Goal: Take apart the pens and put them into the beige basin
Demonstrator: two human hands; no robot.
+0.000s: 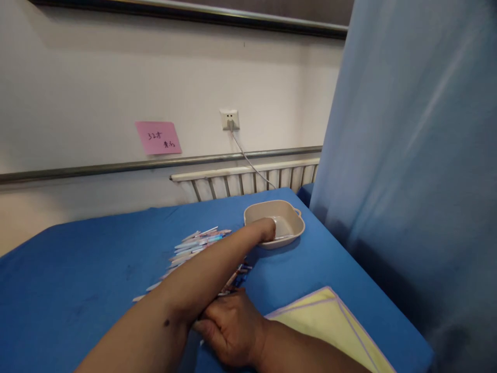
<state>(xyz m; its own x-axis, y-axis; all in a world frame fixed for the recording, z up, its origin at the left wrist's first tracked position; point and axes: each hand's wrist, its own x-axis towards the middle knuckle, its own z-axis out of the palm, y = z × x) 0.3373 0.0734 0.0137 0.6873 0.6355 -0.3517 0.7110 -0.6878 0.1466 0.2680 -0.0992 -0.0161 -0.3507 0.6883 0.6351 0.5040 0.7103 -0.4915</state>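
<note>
My left hand (267, 229) reaches over the near left rim of a beige plastic basin (300, 228), its fingers curled down inside. A thin pale stick (285, 238), perhaps a pen, lies by those fingertips; whether they grip it is hard to see. Under my left forearm, a row of pens (190, 250) in many colours is spread on the blue cloth, partly covered by the arm. My right hand (231, 326) is closed beside the near end of the pens, below the left forearm. What it holds, if anything, is hidden.
A folded yellow cloth (326, 324) with purple edging lies on the blue-covered table (93, 264) at the right. A blue curtain (407, 129) hangs along the right side. Behind are a white rail (240, 172), a wall socket (230, 119) with a cord, and a pink note (158, 138).
</note>
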